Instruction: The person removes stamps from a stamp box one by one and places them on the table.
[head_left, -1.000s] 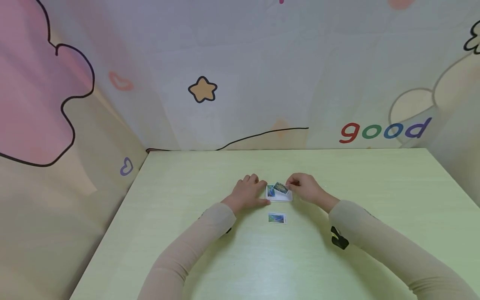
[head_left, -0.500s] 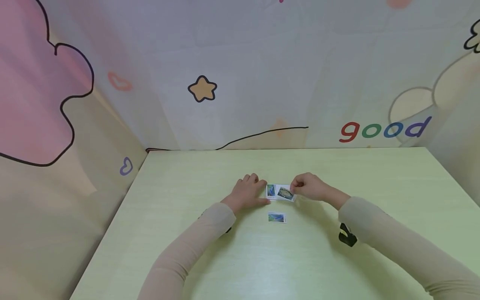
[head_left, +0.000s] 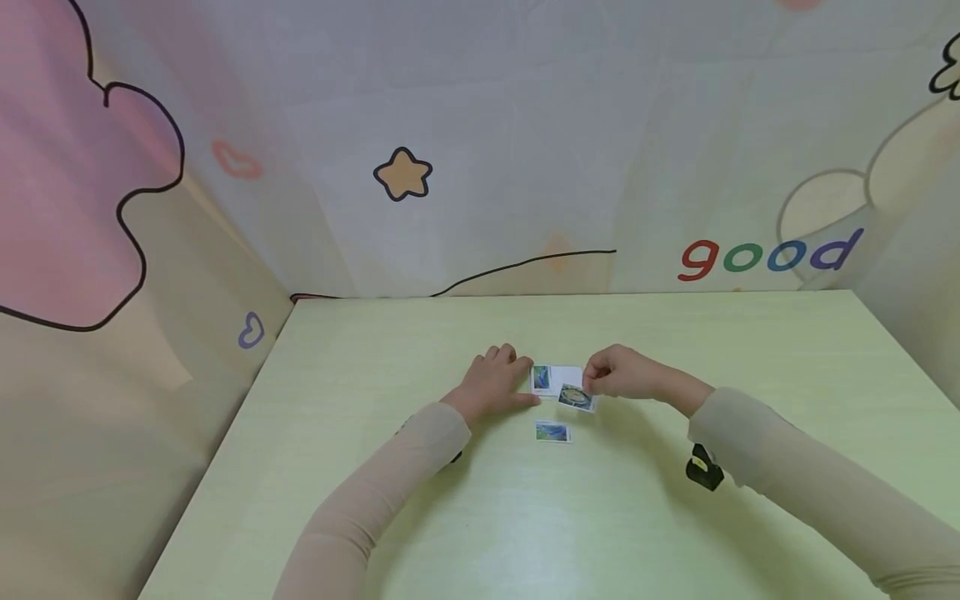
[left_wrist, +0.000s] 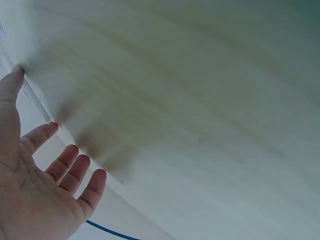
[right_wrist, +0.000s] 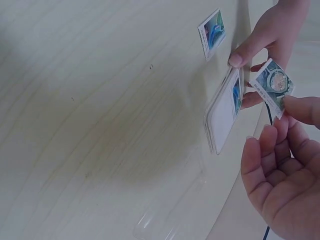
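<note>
My right hand (head_left: 618, 372) pinches a postage stamp (right_wrist: 274, 84) with a round design between thumb and fingertips. In the head view this stamp is tilted and overlaps the lower right part of a white card (right_wrist: 222, 120) in a clear sleeve. Another stamp (head_left: 542, 377), blue and green, lies at the card's left end. My left hand (head_left: 491, 386) rests at that end, its thumb and forefinger extended to the card's two left corners. A separate blue-green stamp (head_left: 552, 431) lies on the table nearer to me.
The pale wood table (head_left: 420, 333) reaches back to a cloth backdrop (head_left: 495, 167) with printed drawings. A clear plastic piece (right_wrist: 160, 220) lies on the table in the right wrist view. A dark cord (left_wrist: 112, 231) runs below the table edge.
My right hand has drawn the round-design stamp rightward and towards me, from over the middle of the card to its lower right edge. The left hand has stayed in place.
</note>
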